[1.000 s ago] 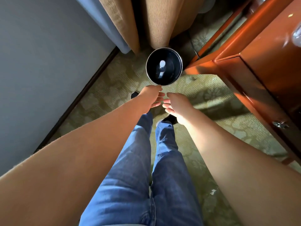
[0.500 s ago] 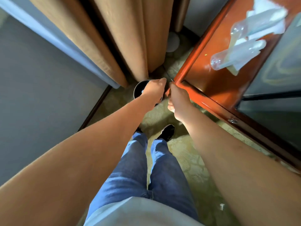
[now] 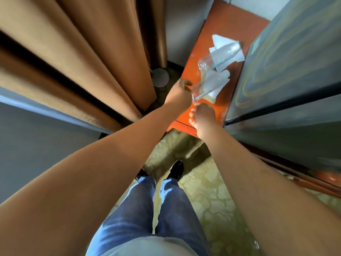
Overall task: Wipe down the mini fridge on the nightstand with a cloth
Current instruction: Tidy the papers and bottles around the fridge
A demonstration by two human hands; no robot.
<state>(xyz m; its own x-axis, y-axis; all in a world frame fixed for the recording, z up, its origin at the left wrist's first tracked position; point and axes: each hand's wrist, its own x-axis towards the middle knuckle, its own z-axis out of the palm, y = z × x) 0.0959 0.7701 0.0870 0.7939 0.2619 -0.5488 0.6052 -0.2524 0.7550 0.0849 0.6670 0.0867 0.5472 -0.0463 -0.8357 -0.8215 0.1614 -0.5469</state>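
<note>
- Head view: the left hand reaches the near end of a clear plastic bottle lying on the orange nightstand; whether its fingers grip it is unclear.
- The right hand hovers with curled fingers; any hold is hidden.
- The dark mini fridge stands at right, cut off by the frame edge.

No text, label, brand, number or sign could be read anywhere in the view. The pale rectangular sticker on the dark grey mini fridge was too blurred to make out, and the white paper sheets under the clear plastic bottles on the orange-red wooden nightstand showed no legible print.
</note>
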